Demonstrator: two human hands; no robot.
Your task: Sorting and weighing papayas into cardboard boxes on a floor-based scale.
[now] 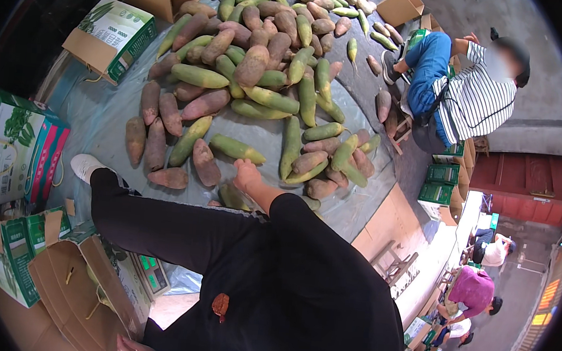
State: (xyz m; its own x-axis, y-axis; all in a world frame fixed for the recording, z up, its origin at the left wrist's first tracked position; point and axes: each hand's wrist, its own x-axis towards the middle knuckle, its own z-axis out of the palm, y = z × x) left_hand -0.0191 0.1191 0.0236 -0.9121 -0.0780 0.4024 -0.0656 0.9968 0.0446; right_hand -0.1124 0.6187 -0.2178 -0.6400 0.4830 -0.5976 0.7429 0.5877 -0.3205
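My right hand [248, 175] reaches down among large radishes on a plastic sheet. Its fingertips are at the lower edge of a green radish [237, 149]; the fingers are small and partly hidden, so I cannot tell if they grip it. Another green radish [232, 197] lies beside my wrist, partly covered by my arm. Reddish-brown radishes [206, 163] lie to the left. My left hand [134, 349] shows only in part at the bottom edge, close to the rim of an open cardboard box [54, 283]; its grip is unclear.
A big heap of radishes [253, 61] covers the plastic sheet [103, 122] ahead. Green-and-white cartons [16, 148] line the left side. A scale with a lit green display [148, 267] stands beside my leg. A person [459, 90] in a striped shirt sits at the right; others work farther off.
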